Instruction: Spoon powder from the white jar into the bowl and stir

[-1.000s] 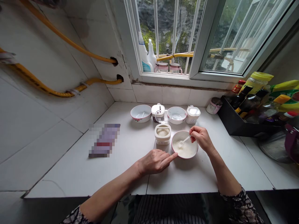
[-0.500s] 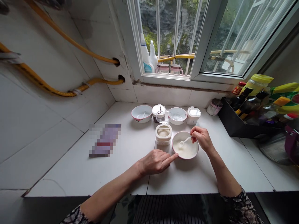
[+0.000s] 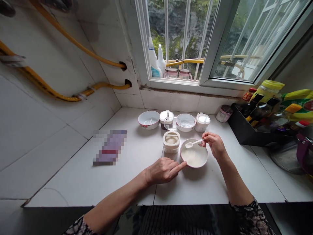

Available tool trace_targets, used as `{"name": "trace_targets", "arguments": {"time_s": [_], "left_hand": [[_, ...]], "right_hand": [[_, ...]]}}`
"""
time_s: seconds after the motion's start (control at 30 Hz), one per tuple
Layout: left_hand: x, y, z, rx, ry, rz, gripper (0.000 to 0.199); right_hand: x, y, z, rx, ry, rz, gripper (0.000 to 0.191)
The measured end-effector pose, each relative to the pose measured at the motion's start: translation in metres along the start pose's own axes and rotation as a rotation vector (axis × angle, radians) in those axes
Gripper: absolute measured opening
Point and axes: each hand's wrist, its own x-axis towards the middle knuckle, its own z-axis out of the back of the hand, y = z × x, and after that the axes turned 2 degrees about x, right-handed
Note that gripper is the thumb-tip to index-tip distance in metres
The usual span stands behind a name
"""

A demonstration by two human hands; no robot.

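Note:
My right hand (image 3: 214, 144) pinches the handle of a small white spoon (image 3: 194, 143). Its scoop is over the upper left part of a pink-rimmed bowl (image 3: 182, 157), which holds a white powdery substance (image 3: 195, 157). My left hand (image 3: 162, 170) holds nothing; its index finger points out and touches the bowl's near left rim, while the other fingers curl in. Just left of the bowl stands a cream jar (image 3: 171, 148) with its lid up and pale contents inside.
Along the back are a flowered bowl (image 3: 149, 120), a lidded dark jar (image 3: 166, 119), another bowl (image 3: 186, 122) and a white jar (image 3: 202, 121). A black bin of bottles (image 3: 259, 137) and a pot (image 3: 286, 158) stand right. A blurred purple item (image 3: 111, 147) lies left.
The spoon has risen from the white contents toward the bowl's far side, and my right hand has shifted slightly right. My left hand stays at the rim.

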Motion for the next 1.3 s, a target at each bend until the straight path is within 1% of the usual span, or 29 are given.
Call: {"name": "trace_targets", "arguments": {"time_s": [0.07, 0.13, 0.2, 0.27, 0.33, 0.4, 0.43, 0.47, 0.5, 0.53, 0.6, 0.7, 0.77, 0.87, 0.93, 1.07, 1.17, 1.3], "left_hand": [[0.000, 0.000, 0.000, 0.006, -0.003, -0.001, 0.037], [0.000, 0.000, -0.001, 0.012, 0.003, -0.001, 0.037], [-0.002, 0.001, -0.001, 0.018, 0.014, -0.003, 0.037], [-0.003, 0.001, -0.001, 0.022, 0.027, -0.003, 0.038], [-0.003, 0.001, -0.001, 0.027, 0.032, -0.002, 0.042], [-0.002, 0.001, -0.001, 0.029, 0.025, -0.003, 0.044], [-0.002, 0.001, 0.000, 0.027, 0.018, -0.003, 0.044], [-0.001, 0.001, 0.000, 0.023, 0.013, -0.002, 0.042], [-0.001, 0.001, 0.000, 0.018, 0.011, -0.001, 0.041], [0.000, 0.001, 0.000, 0.012, 0.010, 0.000, 0.039], [0.000, 0.001, 0.000, 0.005, 0.014, 0.002, 0.038], [-0.001, 0.000, 0.000, 0.008, 0.024, 0.004, 0.037], [-0.002, 0.000, 0.000, 0.012, 0.027, 0.008, 0.037], [-0.003, 0.000, 0.000, 0.009, 0.025, 0.007, 0.040], [-0.003, 0.000, 0.000, 0.007, 0.028, 0.006, 0.041], [-0.001, 0.000, 0.001, -0.002, 0.018, 0.008, 0.042], [0.000, 0.000, 0.002, -0.010, 0.016, 0.006, 0.044], [0.000, 0.001, 0.003, -0.002, 0.034, 0.010, 0.047]], "right_hand": [[-0.001, 0.000, -0.005, 0.057, 0.004, 0.021, 0.010], [-0.004, -0.001, -0.015, 0.081, -0.008, 0.067, 0.015], [-0.009, -0.003, -0.027, 0.032, -0.016, 0.152, 0.016], [-0.015, -0.005, -0.037, -0.083, -0.012, 0.292, 0.013], [-0.019, -0.008, -0.043, -0.300, 0.026, 0.491, 0.008], [-0.021, -0.010, -0.046, -0.514, 0.089, 0.680, 0.008], [-0.022, -0.011, -0.046, -0.586, 0.115, 0.745, 0.009], [-0.023, -0.011, -0.046, -0.620, 0.127, 0.778, 0.010], [-0.024, -0.011, -0.045, -0.615, 0.120, 0.772, 0.010], [-0.024, -0.010, -0.045, -0.576, 0.101, 0.730, 0.009], [-0.025, -0.007, -0.042, -0.414, 0.058, 0.574, 0.007], [-0.021, -0.001, -0.033, -0.139, 0.020, 0.317, 0.011], [-0.017, 0.001, -0.025, -0.078, -0.012, 0.226, 0.010], [-0.012, 0.001, -0.014, -0.171, -0.041, 0.178, 0.004], [-0.010, -0.003, -0.012, -0.278, -0.033, 0.174, 0.006], [-0.011, -0.010, -0.016, -0.461, 0.044, 0.210, 0.010], [-0.013, -0.011, -0.020, -0.419, 0.088, 0.173, 0.010], [-0.010, -0.006, -0.016, -0.219, 0.046, 0.081, 0.008]]}}
